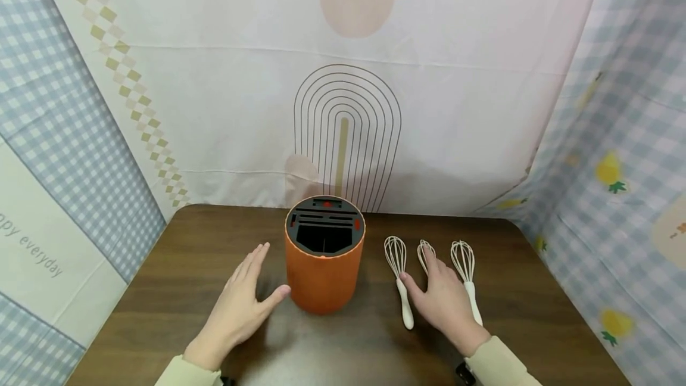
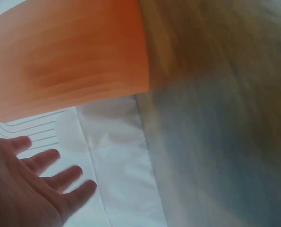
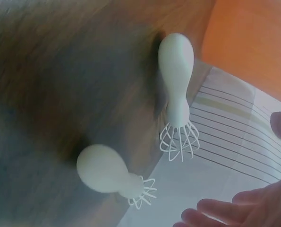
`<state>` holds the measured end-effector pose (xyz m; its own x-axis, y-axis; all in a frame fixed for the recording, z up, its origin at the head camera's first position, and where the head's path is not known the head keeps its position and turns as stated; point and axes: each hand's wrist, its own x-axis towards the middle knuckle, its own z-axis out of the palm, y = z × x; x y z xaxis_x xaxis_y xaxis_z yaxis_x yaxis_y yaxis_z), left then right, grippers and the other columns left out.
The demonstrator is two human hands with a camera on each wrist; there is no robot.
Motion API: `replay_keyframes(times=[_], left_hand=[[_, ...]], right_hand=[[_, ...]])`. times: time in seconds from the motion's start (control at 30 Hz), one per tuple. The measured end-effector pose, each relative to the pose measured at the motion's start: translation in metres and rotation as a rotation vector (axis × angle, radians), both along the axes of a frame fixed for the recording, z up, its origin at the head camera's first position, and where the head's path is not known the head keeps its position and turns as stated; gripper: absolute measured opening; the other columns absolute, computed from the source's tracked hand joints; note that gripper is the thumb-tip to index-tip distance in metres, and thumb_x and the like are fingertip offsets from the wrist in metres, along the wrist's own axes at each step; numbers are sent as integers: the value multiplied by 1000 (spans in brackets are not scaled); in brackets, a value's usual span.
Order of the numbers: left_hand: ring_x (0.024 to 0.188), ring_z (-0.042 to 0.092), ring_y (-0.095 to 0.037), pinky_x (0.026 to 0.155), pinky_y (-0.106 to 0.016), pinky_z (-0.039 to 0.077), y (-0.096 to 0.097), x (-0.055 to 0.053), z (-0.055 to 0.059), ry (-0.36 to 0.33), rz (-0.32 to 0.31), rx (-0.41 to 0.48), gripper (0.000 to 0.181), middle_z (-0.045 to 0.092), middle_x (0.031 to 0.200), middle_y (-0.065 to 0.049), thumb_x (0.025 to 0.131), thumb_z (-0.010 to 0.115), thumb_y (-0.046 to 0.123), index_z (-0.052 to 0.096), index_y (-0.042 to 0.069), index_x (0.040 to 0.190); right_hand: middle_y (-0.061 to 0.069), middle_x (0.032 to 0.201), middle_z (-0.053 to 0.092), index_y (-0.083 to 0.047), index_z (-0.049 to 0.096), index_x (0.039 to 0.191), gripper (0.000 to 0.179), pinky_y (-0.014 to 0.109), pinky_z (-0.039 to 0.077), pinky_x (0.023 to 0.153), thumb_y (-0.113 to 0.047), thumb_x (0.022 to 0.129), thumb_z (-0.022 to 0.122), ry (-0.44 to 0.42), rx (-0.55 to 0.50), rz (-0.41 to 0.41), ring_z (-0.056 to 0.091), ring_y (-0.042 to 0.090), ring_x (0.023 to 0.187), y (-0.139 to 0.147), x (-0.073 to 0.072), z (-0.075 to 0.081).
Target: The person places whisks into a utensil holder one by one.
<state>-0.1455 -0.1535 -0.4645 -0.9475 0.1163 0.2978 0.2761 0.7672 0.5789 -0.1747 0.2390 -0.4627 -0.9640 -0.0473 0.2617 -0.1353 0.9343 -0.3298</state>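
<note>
An orange cylindrical knife block with a black slotted top stands upright near the back of the table. My left hand is spread just left of it, fingers straight, holding nothing; the thumb tip is close to its side, and I cannot tell whether it touches. Three white whisks lie to the right: a left one, a middle one and a right one. Over the middle whisk hovers my right hand, fingers extended, hiding its handle. In the right wrist view two whisk handles show, apart from the fingers.
The brown wooden table meets a white patterned cloth along its back edge. Blue checked cloth hangs at the right side, with more at the left.
</note>
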Motion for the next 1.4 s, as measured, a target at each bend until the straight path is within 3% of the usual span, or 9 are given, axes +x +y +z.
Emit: replay_keyframes(times=[0.27, 0.43, 0.7, 0.8, 0.93, 1.17, 1.4], left_hand=[[138, 32, -25, 105, -51, 30, 9, -14, 16, 53, -98, 321, 77, 30, 153, 2, 92, 65, 36, 19, 33, 153], [134, 38, -24, 105, -43, 34, 20, -28, 29, 119, -189, 501, 67, 36, 149, 0, 94, 63, 21, 27, 26, 151], [128, 42, -38, 101, -56, 34, 39, -28, 69, 118, -248, 609, 56, 39, 143, -23, 96, 54, 9, 33, 0, 147], [125, 44, -38, 101, -54, 35, 42, -31, 74, 105, -243, 602, 51, 40, 142, -24, 97, 52, 6, 37, -1, 145], [120, 49, -35, 98, -51, 39, 44, -39, 73, 131, -236, 575, 46, 44, 137, -24, 98, 49, 5, 43, -1, 143], [119, 48, -23, 97, -50, 39, 40, -66, 44, 192, -246, 525, 48, 48, 137, -11, 99, 50, 14, 43, 13, 146], [127, 42, -21, 101, -50, 36, 39, -73, 34, 211, -273, 475, 51, 42, 145, -3, 99, 49, 25, 38, 19, 148]], right_hand=[[18, 132, 55, -7, 34, 148, 80, 51, 43, 92, -59, 91, 55, -161, -291, -19, 56, 33, 115, -4, -1, 7], [14, 128, 59, -8, 37, 146, 78, 49, 45, 89, -59, 90, 57, -212, -391, -24, 59, 29, 111, -7, -1, 10], [16, 125, 60, -8, 43, 141, 73, 45, 47, 88, -57, 90, 59, -261, -481, -26, 58, 28, 109, -11, -5, 7], [17, 124, 60, -5, 43, 140, 72, 45, 47, 87, -55, 90, 60, -278, -518, -25, 58, 29, 109, -12, -8, 5], [18, 123, 59, -2, 43, 139, 71, 46, 47, 87, -50, 91, 62, -302, -539, -37, 58, 31, 109, -11, -10, 2], [20, 123, 59, 1, 41, 140, 72, 48, 45, 89, -47, 91, 63, -346, -506, -63, 56, 33, 113, -11, -13, -7], [20, 119, 60, 3, 42, 139, 67, 49, 43, 90, -39, 92, 65, -378, -506, -67, 55, 34, 112, -11, -13, -15]])
